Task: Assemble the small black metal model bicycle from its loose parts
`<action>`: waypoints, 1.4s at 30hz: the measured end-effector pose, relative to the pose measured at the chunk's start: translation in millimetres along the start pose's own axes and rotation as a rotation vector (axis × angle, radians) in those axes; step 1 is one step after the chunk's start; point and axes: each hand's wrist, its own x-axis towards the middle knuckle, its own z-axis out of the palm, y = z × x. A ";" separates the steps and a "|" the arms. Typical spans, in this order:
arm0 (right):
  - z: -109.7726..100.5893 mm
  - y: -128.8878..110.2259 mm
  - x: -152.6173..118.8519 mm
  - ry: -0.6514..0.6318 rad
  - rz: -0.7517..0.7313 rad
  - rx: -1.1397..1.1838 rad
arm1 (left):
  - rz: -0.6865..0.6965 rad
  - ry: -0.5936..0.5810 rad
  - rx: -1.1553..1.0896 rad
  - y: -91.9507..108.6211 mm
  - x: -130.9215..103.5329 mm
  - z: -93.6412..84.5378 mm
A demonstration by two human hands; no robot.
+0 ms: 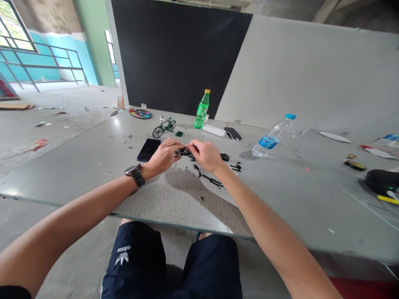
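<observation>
My left hand [165,155], with a watch on its wrist, pinches a small black spoked model bicycle part [184,152] from the left. From the right, my right hand [207,155] grips the same piece, fingertips close to those of the left. Fingers cover much of the part, so its full shape is hidden. Beneath and beside my right hand lie loose black parts: a curved one [197,170], a long thin one [212,181], a forked one [236,167] and a dark block [224,157]. A green model bicycle [164,127] stands upright beyond my hands, near a small green piece [179,133].
Left of my hands lies a phone [149,150]. Behind stand a green bottle [202,110], a white power bank [213,131] and a dark phone [232,133]. A clear water bottle [272,137] leans at right. Farther right are a tape roll [355,165] and black pouch [382,185].
</observation>
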 end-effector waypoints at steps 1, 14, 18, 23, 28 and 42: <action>1.5 0.8 -0.3 0.004 -0.018 -0.004 | 0.003 0.001 -0.009 0.5 -0.2 0.6; 8.6 5.3 -4.7 -0.045 -0.230 -0.274 | -0.030 -0.047 -0.094 3.6 -3.5 6.8; 0.3 6.3 -1.7 -0.028 -0.157 -0.312 | -0.042 0.013 -0.078 2.5 -0.9 10.0; -10.2 6.2 -0.9 0.020 -0.141 -0.313 | -0.077 0.057 -0.079 3.3 2.1 9.6; -13.0 5.7 -2.2 0.068 -0.145 -0.401 | -0.089 0.068 -0.066 5.0 2.3 8.2; -26.7 21.6 1.0 0.248 -0.023 -0.110 | -0.185 0.112 -0.086 3.1 5.7 -0.4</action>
